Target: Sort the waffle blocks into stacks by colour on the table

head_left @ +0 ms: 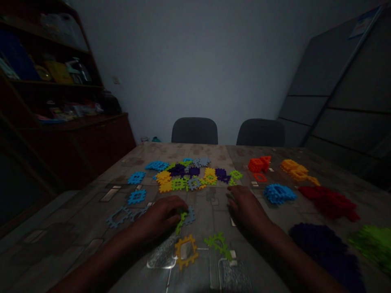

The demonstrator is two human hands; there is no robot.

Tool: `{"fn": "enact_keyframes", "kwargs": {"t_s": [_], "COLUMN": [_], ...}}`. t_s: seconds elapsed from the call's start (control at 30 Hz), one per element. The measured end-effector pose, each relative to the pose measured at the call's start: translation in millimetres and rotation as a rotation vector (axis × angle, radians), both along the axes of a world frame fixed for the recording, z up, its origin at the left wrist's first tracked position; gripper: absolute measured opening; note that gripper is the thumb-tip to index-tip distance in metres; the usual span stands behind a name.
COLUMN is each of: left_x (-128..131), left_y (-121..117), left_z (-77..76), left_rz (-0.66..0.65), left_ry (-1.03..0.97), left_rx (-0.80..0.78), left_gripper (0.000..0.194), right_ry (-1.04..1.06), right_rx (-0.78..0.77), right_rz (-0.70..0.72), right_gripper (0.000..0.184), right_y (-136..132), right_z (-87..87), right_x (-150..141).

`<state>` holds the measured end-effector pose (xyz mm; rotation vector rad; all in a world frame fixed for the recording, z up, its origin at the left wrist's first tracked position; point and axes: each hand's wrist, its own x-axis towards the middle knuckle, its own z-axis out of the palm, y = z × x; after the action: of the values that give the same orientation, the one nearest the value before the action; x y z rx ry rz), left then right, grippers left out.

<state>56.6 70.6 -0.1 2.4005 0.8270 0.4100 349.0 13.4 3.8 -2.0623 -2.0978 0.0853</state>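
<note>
My left hand (166,213) is closed round a green toothed plastic building piece (181,222). A grey-blue toothed piece (190,215) shows just beyond its fingertips; I cannot tell if it is held too. My right hand (247,202) hovers over or rests on the table, palm down, fingers apart, with nothing seen in it. A small green piece (232,182) lies just past its fingers. Between my forearms lie a yellow square frame piece (186,251) and a green angled piece (218,243).
Mixed blue, yellow, green and purple pieces (179,184) spread across the middle of the patterned table (122,252). On the right sit sorted piles: orange (259,163), yellow-orange (295,169), blue (278,193), red (330,202), dark purple (325,254) and green (374,244). Two chairs (194,131) stand behind.
</note>
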Motion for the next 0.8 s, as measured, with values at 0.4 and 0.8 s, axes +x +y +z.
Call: {"fn": "enact_keyframes", "kwargs": {"t_s": [0.4, 0.8], "left_x": [-15, -15], "left_y": [10, 8], "left_z": [-4.9, 1.0], "left_rz": [-0.081, -0.045], "left_ry": [0.08, 0.135], "left_rx": [0.007, 0.052], "left_gripper": [0.051, 0.029], "right_ry": [-0.008, 0.172], "right_rx": [-0.056, -0.095], "right_rz": [0.003, 0.107], "right_gripper": [0.024, 0.039], "right_y": [32, 24], "right_z": [-16.3, -20.7], "right_x": [6, 14]}}
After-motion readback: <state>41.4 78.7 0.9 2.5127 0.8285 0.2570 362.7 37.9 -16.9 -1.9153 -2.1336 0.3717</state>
